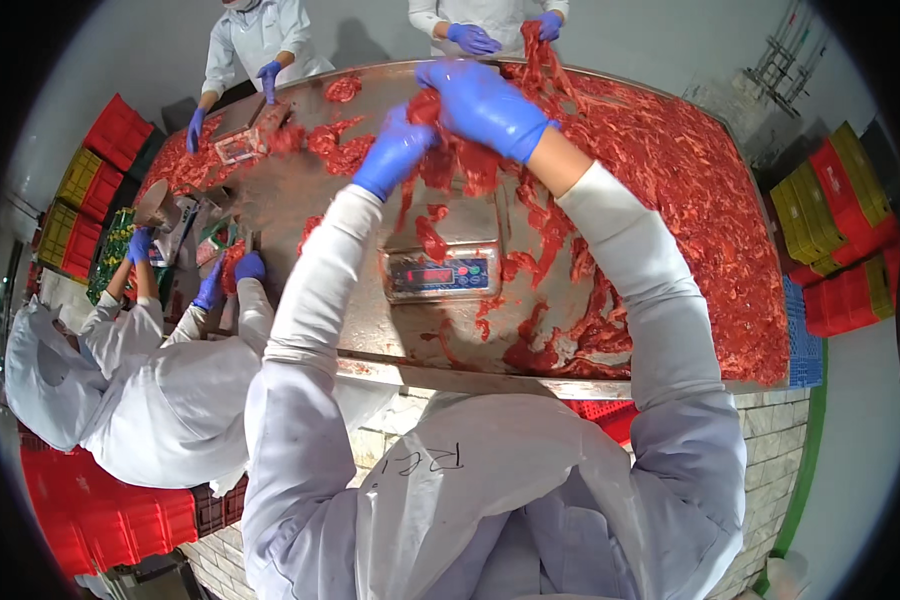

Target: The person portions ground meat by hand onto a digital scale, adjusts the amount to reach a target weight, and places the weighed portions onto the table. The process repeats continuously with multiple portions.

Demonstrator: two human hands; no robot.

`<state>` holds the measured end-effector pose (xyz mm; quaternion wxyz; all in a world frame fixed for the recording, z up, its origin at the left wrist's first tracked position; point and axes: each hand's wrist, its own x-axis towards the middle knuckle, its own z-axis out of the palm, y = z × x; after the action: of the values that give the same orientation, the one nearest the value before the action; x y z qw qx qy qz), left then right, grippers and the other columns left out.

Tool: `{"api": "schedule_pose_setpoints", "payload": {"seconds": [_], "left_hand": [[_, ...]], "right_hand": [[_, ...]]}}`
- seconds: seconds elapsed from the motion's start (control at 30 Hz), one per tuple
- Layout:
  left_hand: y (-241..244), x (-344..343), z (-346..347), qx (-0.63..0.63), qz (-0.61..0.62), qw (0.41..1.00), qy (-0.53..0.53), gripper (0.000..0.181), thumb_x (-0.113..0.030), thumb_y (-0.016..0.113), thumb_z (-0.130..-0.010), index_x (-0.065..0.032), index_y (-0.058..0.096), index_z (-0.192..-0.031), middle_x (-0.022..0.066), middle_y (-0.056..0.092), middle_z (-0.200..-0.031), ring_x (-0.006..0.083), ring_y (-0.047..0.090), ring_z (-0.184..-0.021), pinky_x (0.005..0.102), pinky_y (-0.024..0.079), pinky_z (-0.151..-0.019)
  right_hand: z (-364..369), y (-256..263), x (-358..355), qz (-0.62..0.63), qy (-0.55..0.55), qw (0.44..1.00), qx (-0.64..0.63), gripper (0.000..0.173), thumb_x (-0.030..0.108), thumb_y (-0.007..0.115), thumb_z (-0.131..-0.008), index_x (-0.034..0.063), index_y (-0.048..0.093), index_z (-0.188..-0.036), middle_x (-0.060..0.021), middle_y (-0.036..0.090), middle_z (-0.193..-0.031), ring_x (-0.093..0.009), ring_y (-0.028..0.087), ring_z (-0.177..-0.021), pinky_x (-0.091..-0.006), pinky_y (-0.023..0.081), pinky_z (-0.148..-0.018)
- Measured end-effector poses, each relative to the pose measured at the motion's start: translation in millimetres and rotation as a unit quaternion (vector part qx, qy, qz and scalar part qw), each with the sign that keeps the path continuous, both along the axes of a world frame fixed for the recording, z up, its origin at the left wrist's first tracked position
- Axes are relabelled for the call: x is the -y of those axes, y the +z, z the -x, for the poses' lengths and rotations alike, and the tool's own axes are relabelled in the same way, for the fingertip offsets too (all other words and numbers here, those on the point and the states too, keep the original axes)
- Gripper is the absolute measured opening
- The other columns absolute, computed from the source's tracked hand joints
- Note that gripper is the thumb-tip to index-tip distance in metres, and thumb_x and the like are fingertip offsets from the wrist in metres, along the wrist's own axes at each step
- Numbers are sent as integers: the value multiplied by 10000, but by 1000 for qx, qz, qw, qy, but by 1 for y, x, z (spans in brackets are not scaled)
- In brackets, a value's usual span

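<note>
Both my hands, in blue gloves, hold a bundle of raw red meat (471,163) above a digital scale (441,271). My left hand (399,150) grips its left side; my right hand (484,101) closes over its top and right, hiding part of it. Pieces hang down below my hands. A small strip of meat (430,238) lies on the scale's metal platform, behind the lit display. Loose strips (544,232) lie on the steel table (367,300) right of the scale, beside a large spread of cut meat (682,195).
Gloved co-workers stand at the far side and at the left, handling meat. Another scale (236,148) with meat stands at the far left. Stacked crates (832,202) stand beyond the right edge, others (90,187) at the left. The table's raised near rim (450,375) lies before me.
</note>
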<state>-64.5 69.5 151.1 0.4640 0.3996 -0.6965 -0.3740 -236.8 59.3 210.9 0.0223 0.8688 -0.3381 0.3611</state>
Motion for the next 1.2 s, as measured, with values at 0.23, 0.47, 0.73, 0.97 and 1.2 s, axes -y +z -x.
{"api": "schedule_pose_setpoints", "payload": {"seconds": [0.23, 0.47, 0.73, 0.97, 1.2], "left_hand": [[-101, 31, -21, 144, -44, 986, 67, 444, -117, 590, -790, -14, 668, -1215, 149, 721, -1014, 220, 669, -959, 346, 518, -865], [-91, 23, -10, 104, -13, 994, -20, 316, -66, 548, -796, 17, 687, -1068, 86, 687, -840, 188, 671, -774, 315, 535, -690], [-135, 76, -60, 223, 15, 973, -60, 482, -63, 613, -816, -5, 591, -1294, 154, 643, -1271, 237, 609, -1186, 320, 473, -1008], [-12, 31, -67, 2, 125, 985, -118, 715, -181, 737, -772, -117, 479, -1435, 173, 502, -1428, 317, 437, -1384, 429, 346, -1166], [-87, -39, -63, 527, 189, 828, -13, 1181, -438, 863, -678, -184, 186, -1611, 166, 243, -1636, 397, 260, -1493, 597, 259, -1181]], "right_hand": [[54, -100, 40, -100, -204, 969, -100, 231, 169, 606, -868, 72, 718, -1045, -208, 692, -1070, -396, 658, -1023, -496, 532, -878], [202, -178, -4, -192, -456, 868, -44, 271, 209, 626, -868, 61, 717, -1076, -231, 687, -1121, -426, 654, -1052, -501, 533, -900], [258, -321, -203, -358, -647, 663, -117, 565, 457, 649, -842, 129, 611, -1300, -150, 382, -1564, -416, 347, -1427, -670, 326, -1078], [127, -239, -190, -384, -322, 860, -92, 371, 356, 720, -835, 71, 707, -1071, -220, 704, -987, -404, 685, -931, -474, 551, -832], [66, -175, 18, -129, -63, 989, -47, 488, 173, 799, -758, 23, 553, -1152, -177, 635, -1121, -346, 662, -934, -428, 553, -800]]}}
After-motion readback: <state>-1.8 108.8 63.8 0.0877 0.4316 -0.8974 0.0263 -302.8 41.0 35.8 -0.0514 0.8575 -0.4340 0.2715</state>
